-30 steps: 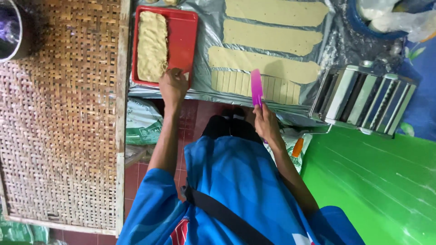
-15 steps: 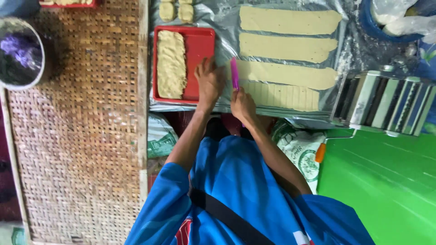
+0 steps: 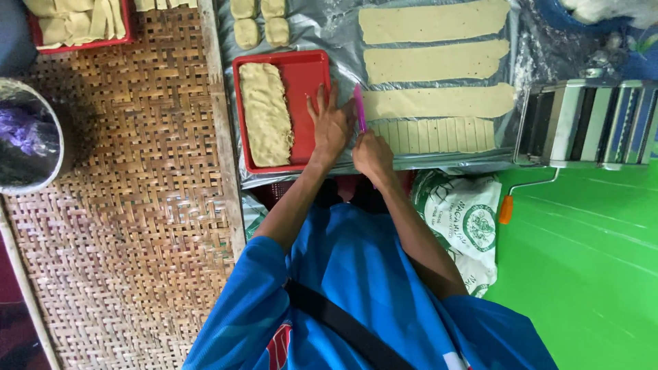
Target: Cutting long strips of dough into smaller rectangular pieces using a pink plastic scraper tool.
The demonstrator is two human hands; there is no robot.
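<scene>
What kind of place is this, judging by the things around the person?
Probably a small home or cottage snack-making workspace, set low on the floor. Rolled dough strips lie on a plastic sheet, a hand-cranked dough roller stands beside them, and a woven bamboo mat adjoins it.

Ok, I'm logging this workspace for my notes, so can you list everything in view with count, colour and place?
dough strips: three, pale beige, uncut, on the plastic sheet, upper right
cut dough strip: one, pale beige, scored into small pieces, nearest the person
red tray: one, left of the strips, holding a pile of cut dough
dough lumps: four, pale, above the tray
plastic sheet: one, clear, under the dough
second red tray: one, top left corner, with dough pieces
pasta roller: one, metal, orange-tipped crank, right
woven mat: one, brown, left
bucket: one, grey, left edge
printed sack: one, white and green, below the table
green floor: right
left hand: flat on the tray's edge
right hand: holding a pink cutter
</scene>
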